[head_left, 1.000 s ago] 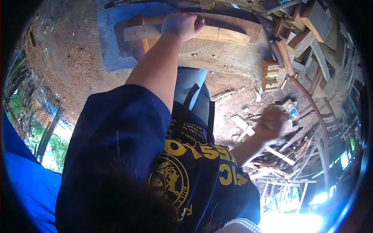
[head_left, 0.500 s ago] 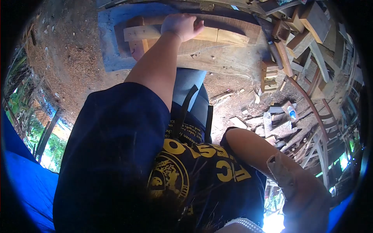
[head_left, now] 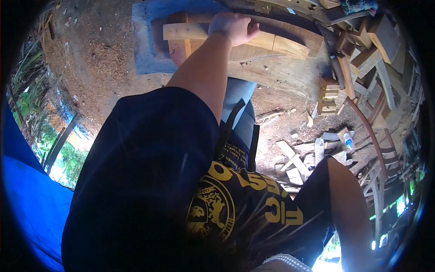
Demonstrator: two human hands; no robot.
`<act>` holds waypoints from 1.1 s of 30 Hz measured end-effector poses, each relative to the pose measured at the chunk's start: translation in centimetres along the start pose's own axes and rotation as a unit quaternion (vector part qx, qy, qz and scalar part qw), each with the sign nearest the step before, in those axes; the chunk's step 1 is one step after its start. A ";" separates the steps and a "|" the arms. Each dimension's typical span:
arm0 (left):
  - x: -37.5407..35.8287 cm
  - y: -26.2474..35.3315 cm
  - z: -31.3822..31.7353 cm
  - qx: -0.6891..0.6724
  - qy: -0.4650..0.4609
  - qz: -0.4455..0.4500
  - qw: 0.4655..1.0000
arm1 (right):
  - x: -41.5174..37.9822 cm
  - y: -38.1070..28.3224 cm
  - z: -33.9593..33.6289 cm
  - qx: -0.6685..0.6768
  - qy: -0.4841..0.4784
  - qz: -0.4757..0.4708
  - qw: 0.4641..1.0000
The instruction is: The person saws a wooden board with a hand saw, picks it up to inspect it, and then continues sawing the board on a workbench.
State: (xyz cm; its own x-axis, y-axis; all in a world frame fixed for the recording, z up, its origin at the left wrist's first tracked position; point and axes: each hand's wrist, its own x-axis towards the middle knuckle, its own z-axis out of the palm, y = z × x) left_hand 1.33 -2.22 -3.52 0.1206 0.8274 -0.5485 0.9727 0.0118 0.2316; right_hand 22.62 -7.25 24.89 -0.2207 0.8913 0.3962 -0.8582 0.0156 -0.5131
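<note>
My left hand (head_left: 233,28) is at the top of the view, its fingers curled over a pale wooden strip (head_left: 190,32) and its thumb pointing right. A thin dark line crosses the strip right of the hand. The strip lies on a wider brown board (head_left: 244,52) with a curved outline, and the hand covers part of both. Under them is a wooden work surface (head_left: 285,72) with a blue area (head_left: 142,41) at its left. At the lower right, my right arm (head_left: 351,195) is bent back along my body. The right hand is out of view.
Stacked wood offcuts (head_left: 380,36) crowd the upper right, beside a dark long-handled tool (head_left: 337,70). Scrap pieces (head_left: 294,163) and a small bottle (head_left: 348,141) lie on the ground. A curved wooden frame (head_left: 369,131) leans at right. Sawdust (head_left: 99,59) covers the left.
The view has shifted, so the work surface sits further right and slightly higher. My left hand stays on the strip. The right arm has swung outward, and its forearm shows less.
</note>
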 end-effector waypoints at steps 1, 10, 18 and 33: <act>0.1 0.0 0.1 0.003 -0.001 -0.002 1.000 | -0.3 0.4 0.0 -0.012 0.008 -0.001 1.000; 0.0 0.1 -0.4 -0.002 -0.006 0.009 1.000 | -2.5 1.4 0.0 -0.146 0.086 -0.015 0.985; 0.5 -0.4 0.9 0.004 0.041 0.015 0.999 | -10.8 8.8 -6.5 -0.455 0.373 0.244 0.771; 0.0 0.0 0.0 -0.006 0.036 0.011 0.999 | -16.4 17.1 -15.3 -0.701 0.190 0.453 0.517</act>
State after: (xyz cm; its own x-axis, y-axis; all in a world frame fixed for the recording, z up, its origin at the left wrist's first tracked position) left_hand 1.33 -2.21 -3.54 0.1261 0.8657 -0.4844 0.9676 0.0002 0.2524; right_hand 18.66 -14.68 -2.00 0.0969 0.8418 -0.5311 0.7557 -0.4095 -0.5112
